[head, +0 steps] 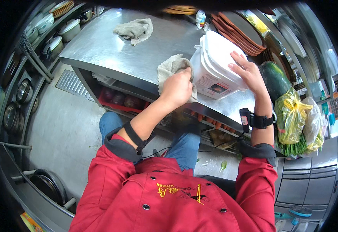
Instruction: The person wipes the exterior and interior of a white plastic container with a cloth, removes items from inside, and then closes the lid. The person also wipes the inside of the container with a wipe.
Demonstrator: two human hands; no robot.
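My left hand [178,88] grips a grey cloth [169,68] at the front edge of the stainless steel table [99,43], against the left side of a white plastic bucket [212,69]. The bucket is lidded and bears a printed label. My right hand [248,71] rests with its fingers spread on the right part of the bucket's lid [222,52]. A second grey cloth [135,30] lies crumpled farther back on the table.
Stacked brown trays [238,34], a small white bottle [200,18], a watermelon [274,79] and a yellow plastic bag [291,116] stand behind and right. Below the tabletop are a red crate [108,100] and carrots [218,124]. Pots [70,30] fill a left shelf.
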